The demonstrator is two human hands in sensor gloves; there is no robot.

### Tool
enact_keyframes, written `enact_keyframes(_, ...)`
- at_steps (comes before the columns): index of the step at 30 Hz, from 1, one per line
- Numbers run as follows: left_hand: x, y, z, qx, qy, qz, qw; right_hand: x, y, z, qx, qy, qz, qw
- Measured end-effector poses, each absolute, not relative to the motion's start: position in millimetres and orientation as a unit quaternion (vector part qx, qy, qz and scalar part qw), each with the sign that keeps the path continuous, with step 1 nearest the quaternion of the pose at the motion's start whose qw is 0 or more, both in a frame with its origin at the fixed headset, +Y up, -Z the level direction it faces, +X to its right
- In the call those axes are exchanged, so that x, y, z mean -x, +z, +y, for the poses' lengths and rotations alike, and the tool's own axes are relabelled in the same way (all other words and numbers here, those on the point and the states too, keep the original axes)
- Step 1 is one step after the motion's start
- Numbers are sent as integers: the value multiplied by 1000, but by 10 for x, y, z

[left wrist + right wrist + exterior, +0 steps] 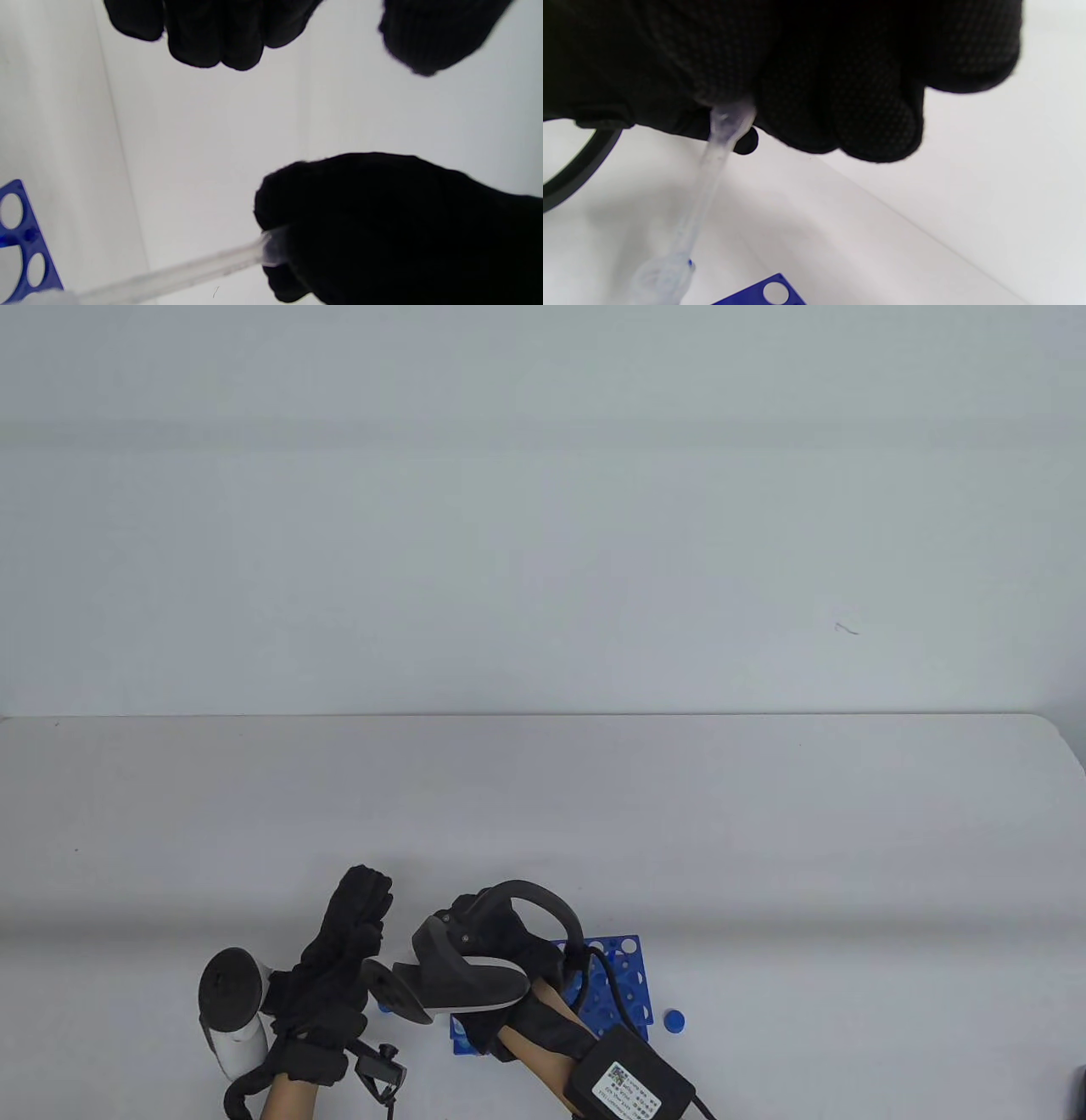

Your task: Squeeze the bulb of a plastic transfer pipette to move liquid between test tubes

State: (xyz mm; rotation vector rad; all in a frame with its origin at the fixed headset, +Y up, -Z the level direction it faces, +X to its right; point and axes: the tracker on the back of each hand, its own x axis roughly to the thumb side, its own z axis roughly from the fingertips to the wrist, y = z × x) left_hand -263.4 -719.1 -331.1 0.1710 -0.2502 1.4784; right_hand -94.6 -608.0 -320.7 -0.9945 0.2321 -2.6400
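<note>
The right hand (pixel 475 933) grips the bulb end of the clear pipette (pixel 712 169), whose stem slants down toward seven o'clock in the right wrist view into the mouth of a clear test tube (pixel 659 275) just beside the blue rack (pixel 615 976). The left hand (pixel 344 942), at nine o'clock of the right, is empty with fingers loosely curled. A blue cap (pixel 674 1021) lies at three o'clock of the rack; the label (pixel 632 1090) on the black wrist box (pixel 628 1077) is too small to read.
</note>
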Motion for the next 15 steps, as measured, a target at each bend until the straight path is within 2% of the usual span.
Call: enact_keyframes(15,2643,-3308,-7188,-79,671,-111,729,927,-3214,-6232,344,-925,59,150)
